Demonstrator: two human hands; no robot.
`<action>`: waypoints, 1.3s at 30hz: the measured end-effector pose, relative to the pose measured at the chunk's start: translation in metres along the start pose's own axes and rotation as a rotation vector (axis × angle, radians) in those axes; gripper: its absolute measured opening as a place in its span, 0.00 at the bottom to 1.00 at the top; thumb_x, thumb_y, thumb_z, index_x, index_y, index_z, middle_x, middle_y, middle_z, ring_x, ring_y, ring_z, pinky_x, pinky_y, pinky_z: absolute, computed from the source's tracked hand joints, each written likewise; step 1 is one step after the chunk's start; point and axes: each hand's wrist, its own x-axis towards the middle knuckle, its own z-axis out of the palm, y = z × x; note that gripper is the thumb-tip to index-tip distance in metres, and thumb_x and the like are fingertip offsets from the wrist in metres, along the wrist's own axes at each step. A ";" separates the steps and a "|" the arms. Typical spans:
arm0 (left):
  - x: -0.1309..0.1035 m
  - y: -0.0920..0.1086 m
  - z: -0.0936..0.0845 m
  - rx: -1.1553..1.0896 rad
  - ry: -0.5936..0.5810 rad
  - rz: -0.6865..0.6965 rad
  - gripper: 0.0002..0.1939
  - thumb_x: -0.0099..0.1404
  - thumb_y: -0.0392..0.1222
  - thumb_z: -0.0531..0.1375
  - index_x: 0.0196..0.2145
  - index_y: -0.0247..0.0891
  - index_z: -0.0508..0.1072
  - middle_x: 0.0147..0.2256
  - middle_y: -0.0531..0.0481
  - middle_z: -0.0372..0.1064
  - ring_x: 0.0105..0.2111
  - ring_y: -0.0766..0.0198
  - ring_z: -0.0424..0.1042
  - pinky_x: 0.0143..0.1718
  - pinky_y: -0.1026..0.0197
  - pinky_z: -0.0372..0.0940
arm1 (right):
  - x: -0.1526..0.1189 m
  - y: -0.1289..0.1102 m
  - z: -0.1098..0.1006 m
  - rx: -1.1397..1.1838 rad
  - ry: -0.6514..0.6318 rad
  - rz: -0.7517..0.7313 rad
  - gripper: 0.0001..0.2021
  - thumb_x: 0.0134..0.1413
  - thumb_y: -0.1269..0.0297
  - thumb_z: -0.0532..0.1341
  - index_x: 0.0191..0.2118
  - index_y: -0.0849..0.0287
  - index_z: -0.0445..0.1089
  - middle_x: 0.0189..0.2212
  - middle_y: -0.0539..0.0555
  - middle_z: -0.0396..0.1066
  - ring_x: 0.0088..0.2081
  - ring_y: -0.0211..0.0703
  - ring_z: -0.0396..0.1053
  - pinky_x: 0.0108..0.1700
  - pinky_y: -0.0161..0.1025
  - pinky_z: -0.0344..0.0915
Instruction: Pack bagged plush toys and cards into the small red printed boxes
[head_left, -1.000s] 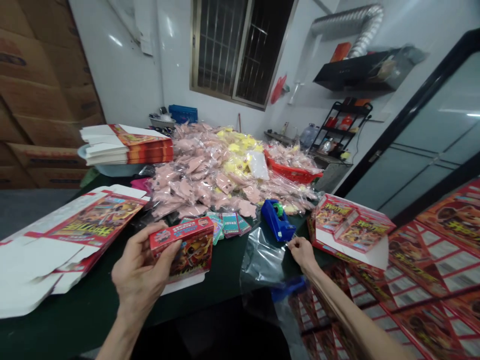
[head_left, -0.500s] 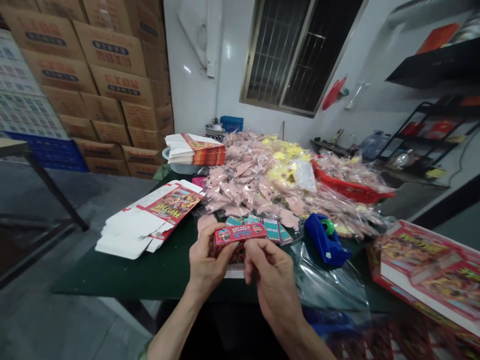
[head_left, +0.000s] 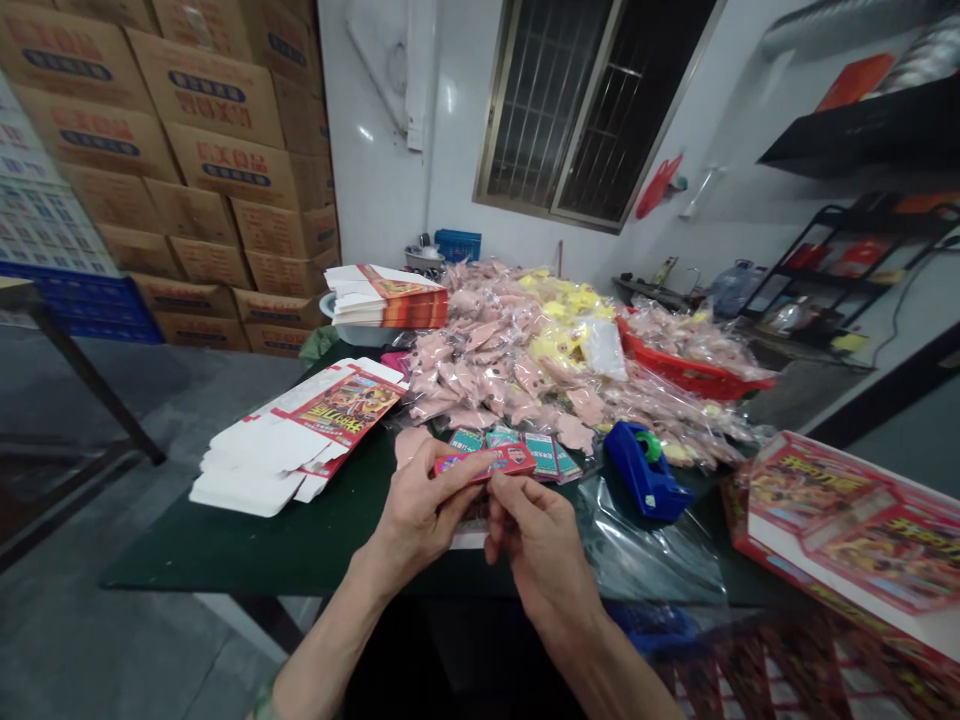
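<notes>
A small red printed box [head_left: 517, 459] is held up over the front of the table. My left hand [head_left: 420, 500] is closed around its left side, fingers lying across the top. My right hand [head_left: 536, 530] has its thumb and fingers pinched at the near right edge of the box; the fingertips are partly hidden. Just behind the box lie several teal cards [head_left: 541, 455]. A pink piece [head_left: 411, 446] rests beyond my left hand. To the right stands a blue tape dispenser [head_left: 646, 475] with a green roll, beside a clear plastic sheet [head_left: 652, 560].
Flattened white-and-red cartons [head_left: 300, 435] lie at the left of the green table [head_left: 180, 555]. Bagged pink and yellow pieces [head_left: 495, 350] are heaped at the back, near a red basket [head_left: 697, 375]. A large red display box [head_left: 847, 530] stands at the right edge.
My left fingers have shifted further across the top of the red box, covering more of its print. The box has tilted slightly. My right hand stays at its near edge.
</notes>
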 end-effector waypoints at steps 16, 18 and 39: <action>0.015 -0.001 0.006 0.014 0.086 -0.046 0.09 0.58 0.36 0.62 0.38 0.35 0.76 0.31 0.48 0.66 0.31 0.65 0.68 0.31 0.62 0.67 | 0.016 0.050 -0.013 -0.075 0.134 0.189 0.26 0.32 0.41 0.67 0.16 0.60 0.58 0.08 0.42 0.55 0.10 0.28 0.51 0.10 0.28 0.52; 0.014 0.001 0.003 0.000 0.140 -0.099 0.07 0.58 0.35 0.62 0.36 0.37 0.77 0.30 0.49 0.67 0.31 0.66 0.69 0.31 0.63 0.66 | 0.017 0.061 -0.019 -0.073 0.137 0.252 0.27 0.28 0.40 0.67 0.18 0.60 0.59 0.10 0.43 0.57 0.12 0.30 0.55 0.10 0.30 0.55; -0.015 0.018 -0.029 -0.352 -0.250 -0.763 0.14 0.58 0.45 0.61 0.42 0.38 0.74 0.34 0.49 0.77 0.32 0.59 0.76 0.34 0.62 0.71 | 0.060 -0.060 -0.015 -0.906 -0.276 -0.767 0.09 0.57 0.62 0.55 0.42 0.58 0.67 0.30 0.51 0.71 0.29 0.37 0.69 0.34 0.36 0.67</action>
